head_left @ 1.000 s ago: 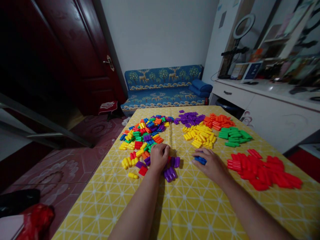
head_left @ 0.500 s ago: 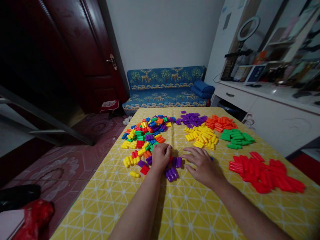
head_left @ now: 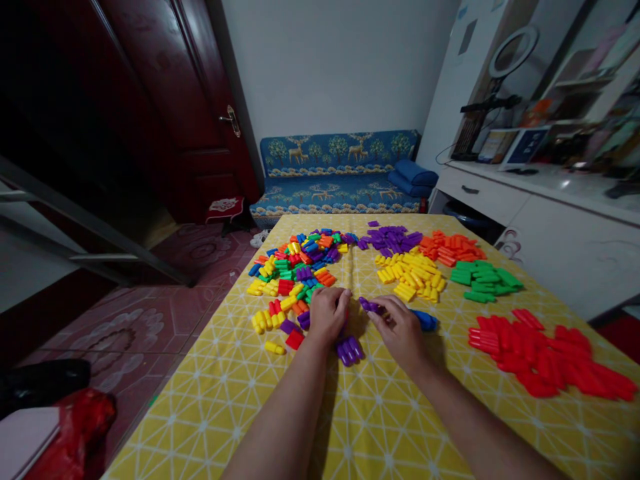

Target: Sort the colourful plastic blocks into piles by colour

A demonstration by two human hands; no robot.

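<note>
My right hand (head_left: pixel 401 328) pinches a purple plastic building block (head_left: pixel 369 305) between thumb and fingers, just above the cloth. Beside its knuckles lie blue blocks (head_left: pixel 425 321), partly covered by the hand. My left hand (head_left: pixel 327 315) is closed at the right edge of a mixed heap of coloured blocks (head_left: pixel 293 265); a bit of red shows under its fingers, but what it grips is hidden. Close by its wrist lies another purple block group (head_left: pixel 349 351). A yellow block (head_left: pixel 275 348) and a red block (head_left: pixel 295 340) sit left of that forearm.
Sorted piles stand on the yellow patterned tablecloth (head_left: pixel 400 427): purple (head_left: pixel 393 240), yellow (head_left: pixel 415 275), orange (head_left: pixel 450 247), green (head_left: pixel 485 280) and red (head_left: pixel 545 353). Beyond the table is a blue sofa (head_left: pixel 330 183); a white cabinet (head_left: pixel 565 233) stands to the right.
My right hand has closed on a purple block that lay between the hands and lifted it. More of the blue blocks now shows. The view has shifted slightly.
</note>
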